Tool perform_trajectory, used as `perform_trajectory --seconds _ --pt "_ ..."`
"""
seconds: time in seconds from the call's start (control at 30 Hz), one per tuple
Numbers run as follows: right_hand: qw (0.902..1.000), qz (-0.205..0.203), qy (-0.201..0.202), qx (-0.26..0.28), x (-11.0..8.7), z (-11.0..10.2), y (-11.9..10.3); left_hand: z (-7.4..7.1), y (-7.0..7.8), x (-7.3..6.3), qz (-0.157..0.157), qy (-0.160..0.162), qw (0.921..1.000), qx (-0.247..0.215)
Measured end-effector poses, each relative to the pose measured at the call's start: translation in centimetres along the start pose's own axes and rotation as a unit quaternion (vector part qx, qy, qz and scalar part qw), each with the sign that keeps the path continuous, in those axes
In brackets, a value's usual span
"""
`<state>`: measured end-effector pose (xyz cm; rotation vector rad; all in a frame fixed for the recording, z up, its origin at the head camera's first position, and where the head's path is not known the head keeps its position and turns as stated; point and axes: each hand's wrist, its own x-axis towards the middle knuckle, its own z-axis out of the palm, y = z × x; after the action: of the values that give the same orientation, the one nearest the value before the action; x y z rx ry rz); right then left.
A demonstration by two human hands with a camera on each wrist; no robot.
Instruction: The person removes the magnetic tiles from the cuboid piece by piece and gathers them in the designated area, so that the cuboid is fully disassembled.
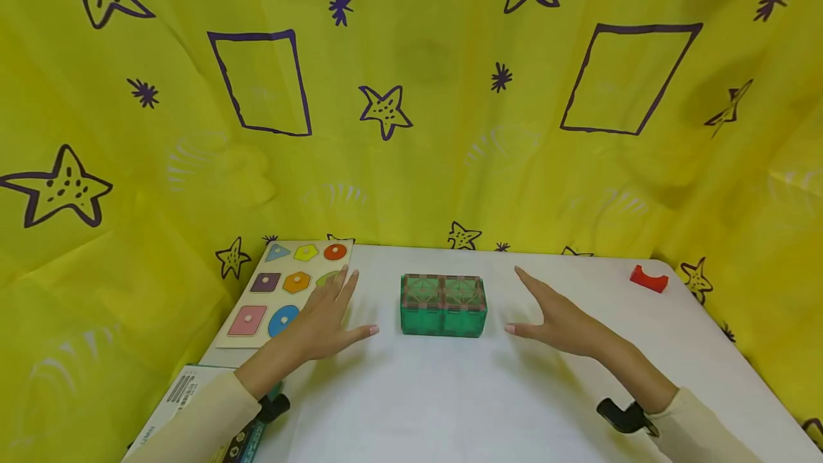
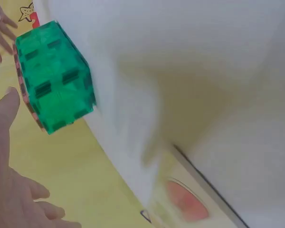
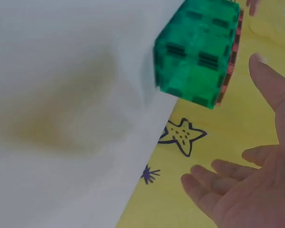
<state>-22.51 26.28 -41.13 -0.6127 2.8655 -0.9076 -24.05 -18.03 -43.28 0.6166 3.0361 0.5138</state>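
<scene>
A box of translucent magnetic tiles (image 1: 444,319), with green walls and a pinkish-red top of two squares, stands on the white table. To its left my left hand (image 1: 323,321) hovers with fingers spread and thumb pointing toward the box. On the other side my right hand (image 1: 558,320) mirrors it, palm inward and fingers extended. Both hands are apart from the box and hold nothing. In the left wrist view the green tile wall (image 2: 57,78) shows beyond the thumb; the right wrist view has the box's other end (image 3: 194,57) near the right thumb.
A wooden shape puzzle board (image 1: 234,342) with knobbed pieces lies at the back left, partly under the left hand. A red arch-shaped block (image 1: 649,279) sits at the back right. Boxes (image 1: 168,397) lie by the left forearm. A yellow patterned curtain (image 1: 424,177) surrounds the table (image 1: 411,406).
</scene>
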Motion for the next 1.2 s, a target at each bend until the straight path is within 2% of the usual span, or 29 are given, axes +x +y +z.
perform_trajectory --seconds 0.3,0.53,0.77,0.93,1.2 --pt "0.9988 -0.019 -0.021 0.04 3.6 1.2 -0.6 0.4 2.2 3.2 0.059 -0.007 0.9974 -0.04" --pt "0.997 -0.035 -0.037 0.057 5.6 2.0 -1.4 0.9 3.7 5.3 0.089 -0.056 0.991 -0.083" --pt "0.9966 -0.051 -0.053 0.036 7.0 2.6 -2.0 1.2 4.7 7.3 0.097 -0.08 0.9893 -0.075" --pt "0.9968 -0.056 -0.056 0.013 7.5 2.9 -2.1 1.4 5.2 8.2 0.093 -0.1 0.9876 -0.077" --pt "0.9958 -0.057 -0.072 0.003 7.7 2.5 -2.3 1.8 5.3 8.7 0.114 -0.113 0.9843 -0.073"
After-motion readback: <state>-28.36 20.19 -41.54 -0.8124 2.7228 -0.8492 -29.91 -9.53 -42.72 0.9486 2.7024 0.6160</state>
